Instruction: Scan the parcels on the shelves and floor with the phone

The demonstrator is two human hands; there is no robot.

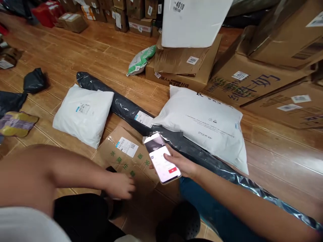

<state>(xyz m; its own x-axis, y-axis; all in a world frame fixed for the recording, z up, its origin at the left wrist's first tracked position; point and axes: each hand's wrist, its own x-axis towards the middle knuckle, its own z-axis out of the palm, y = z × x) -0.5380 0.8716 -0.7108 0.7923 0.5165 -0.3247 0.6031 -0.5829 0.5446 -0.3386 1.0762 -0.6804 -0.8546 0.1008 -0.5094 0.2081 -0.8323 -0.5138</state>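
Observation:
My right hand [180, 162] is wrapped around a smartphone [164, 159], thumb on its lit screen, which shows a picture strip and a red button. My left hand [121, 185] is curled closed, blurred, above the near part of a cardboard box [106, 148]. Dark edges show beside its fingers; what it holds, if anything, I cannot make out. The box has a white label [127, 147] and green characters. Behind the phone lies a long black wrapped roll [123, 106]. A white bag parcel [84, 111] rests against the roll at left, a larger white parcel [202, 124] at right.
Stacked cartons [227, 84] and a white box [194, 23] stand at the right and back. A green-white bag [141, 59] leans beside them. Black bags [35, 80] and a yellow-purple package [17, 123] lie at left. A blue parcel [209, 205] is under my right forearm.

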